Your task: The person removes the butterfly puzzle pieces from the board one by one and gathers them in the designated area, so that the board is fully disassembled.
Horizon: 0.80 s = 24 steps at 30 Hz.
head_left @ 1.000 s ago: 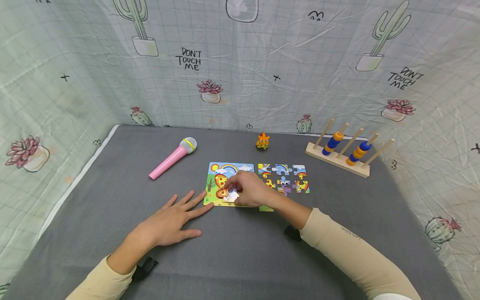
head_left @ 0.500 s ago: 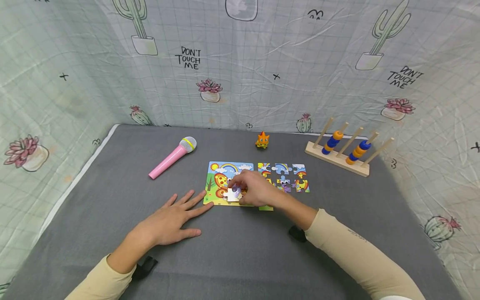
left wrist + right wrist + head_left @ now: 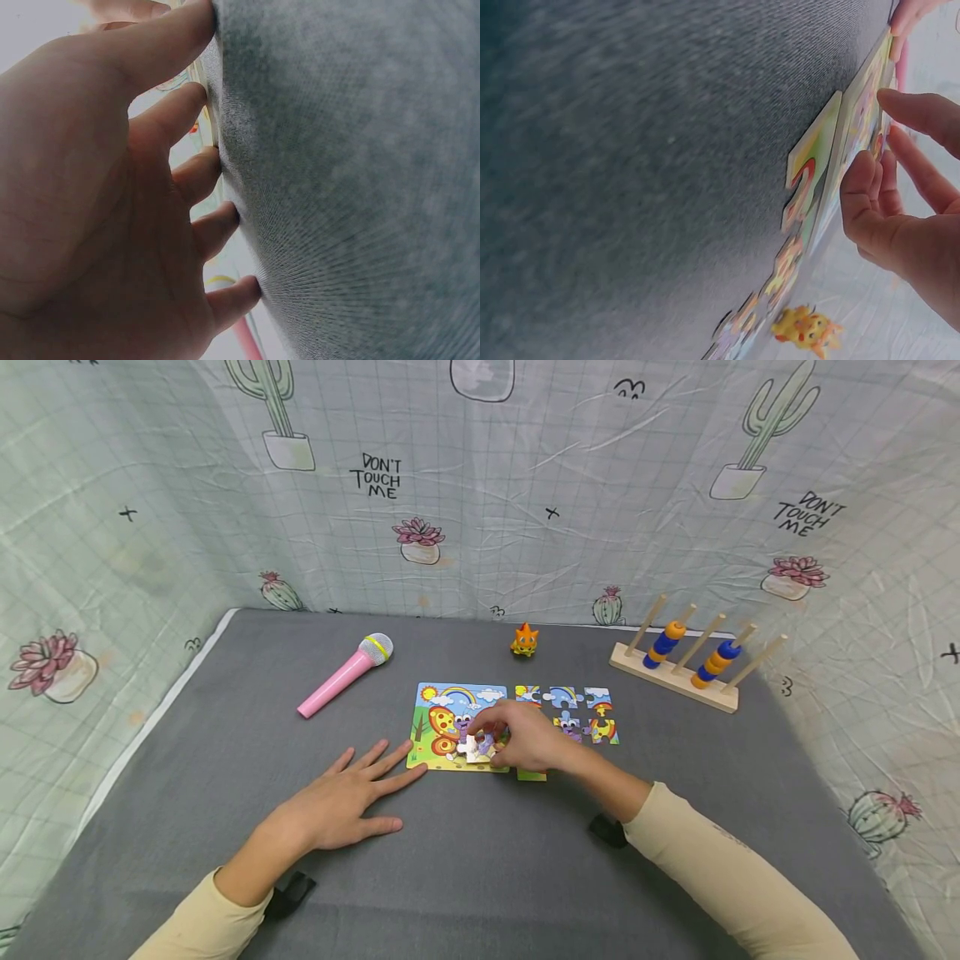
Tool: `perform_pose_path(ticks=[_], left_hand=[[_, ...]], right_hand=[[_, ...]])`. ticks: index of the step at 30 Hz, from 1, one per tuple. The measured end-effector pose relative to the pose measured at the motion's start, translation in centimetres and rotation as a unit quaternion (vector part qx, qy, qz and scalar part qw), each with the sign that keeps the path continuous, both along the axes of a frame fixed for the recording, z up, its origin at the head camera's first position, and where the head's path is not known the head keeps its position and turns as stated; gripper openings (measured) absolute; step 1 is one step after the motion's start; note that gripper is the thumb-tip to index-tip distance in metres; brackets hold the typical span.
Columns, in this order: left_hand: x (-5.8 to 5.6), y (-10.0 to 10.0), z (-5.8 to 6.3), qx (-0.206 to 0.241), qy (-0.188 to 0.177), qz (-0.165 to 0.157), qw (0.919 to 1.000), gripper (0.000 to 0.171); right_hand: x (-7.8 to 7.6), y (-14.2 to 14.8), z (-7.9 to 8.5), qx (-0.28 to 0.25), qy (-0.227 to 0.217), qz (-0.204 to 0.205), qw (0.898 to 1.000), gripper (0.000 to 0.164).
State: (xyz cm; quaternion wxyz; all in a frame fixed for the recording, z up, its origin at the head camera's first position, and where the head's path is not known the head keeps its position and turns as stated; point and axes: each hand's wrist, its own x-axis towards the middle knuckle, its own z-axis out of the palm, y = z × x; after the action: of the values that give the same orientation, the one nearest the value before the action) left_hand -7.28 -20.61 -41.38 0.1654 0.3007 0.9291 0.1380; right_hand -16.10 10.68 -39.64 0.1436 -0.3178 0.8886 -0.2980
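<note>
A jigsaw puzzle piece (image 3: 476, 750), pale with a purple patch, is pinched between the thumb and fingers of my right hand (image 3: 531, 739). It sits over the lower middle-right of a colourful butterfly puzzle board (image 3: 423, 758). My left hand (image 3: 341, 802) lies spread on the table, two fingertips touching the board's left edge. In the left wrist view, the straight fingers of the left hand (image 3: 112, 210) reach down to the cloth. The right wrist view has the right hand (image 3: 915, 202) above the board, the piece mostly hidden by its fingers.
Several loose puzzle pieces (image 3: 564, 697) lie right of the board, with a green piece (image 3: 532, 776) partly under the right wrist. A pink toy microphone (image 3: 345, 677) lies at the left. An orange figurine (image 3: 525, 641) stands behind, and a wooden bead rack (image 3: 675, 677) at the back right.
My right hand has slid to the right over the board with the puzzle piece, uncovering more of the printed butterfly. The left hand keeps its place.
</note>
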Motion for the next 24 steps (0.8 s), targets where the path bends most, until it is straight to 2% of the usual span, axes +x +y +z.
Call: perform_pose_path(ticks=[8, 19, 24], left_hand=[[0.0, 0.1, 0.1, 0.001, 0.006, 0.0, 1.0, 0.074], [0.1, 0.1, 0.1, 0.001, 0.004, 0.001, 1.0, 0.074], [0.1, 0.1, 0.1, 0.002, 0.006, 0.0, 1.0, 0.074]], right_hand=[[0.1, 1.3, 0.1, 0.005, 0.009, -0.016, 1.0, 0.048], [0.4, 3.1, -0.1, -0.005, -0.028, -0.04, 0.999, 0.046], [0.6, 4.0, -0.1, -0.014, -0.019, -0.033, 0.999, 0.047]])
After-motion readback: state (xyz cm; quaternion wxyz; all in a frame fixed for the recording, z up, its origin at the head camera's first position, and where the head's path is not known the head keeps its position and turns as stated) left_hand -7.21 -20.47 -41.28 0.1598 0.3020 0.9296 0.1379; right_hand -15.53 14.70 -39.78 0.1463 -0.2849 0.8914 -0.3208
